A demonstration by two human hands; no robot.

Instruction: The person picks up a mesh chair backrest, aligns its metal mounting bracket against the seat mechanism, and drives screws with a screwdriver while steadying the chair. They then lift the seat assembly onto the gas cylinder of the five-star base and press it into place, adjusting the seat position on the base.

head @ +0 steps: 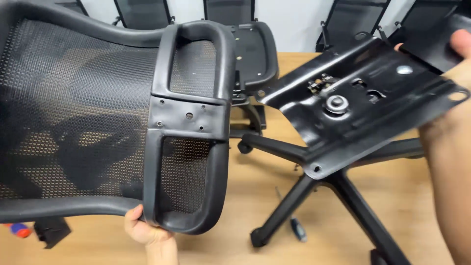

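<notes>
Far left, low down, there's a red-and-blue tool handle (18, 229) and a small black plastic part (50, 230) lying on the wooden floor (235, 206).

Most of the left half is the mesh chair backrest (88, 113), black frame, tipped over sideways. Its lower bracket section has a flat plate with a few screw holes in it. The left hand (142, 228) grips the bottom edge of that frame from underneath, fingers (135, 214) curled around the rim, so it's closed on the backrest.

Behind the backrest, near the middle, sits a black seat pan (255, 49), partly hidden.

Right of centre is the five-star chair base (314, 196) on the floor, with a caster (258, 238) at the end of the near leg and a screwdriver (297, 228) lying just beside that leg.

Held up over the base is the black metal seat mechanism plate (358, 103), tilted, with a washer and bolt in its middle. The right hand (458, 59) has it by the far right edge, thumb on top, gripping it.

Along the back wall stand more mesh chair backs (142, 12).
</notes>
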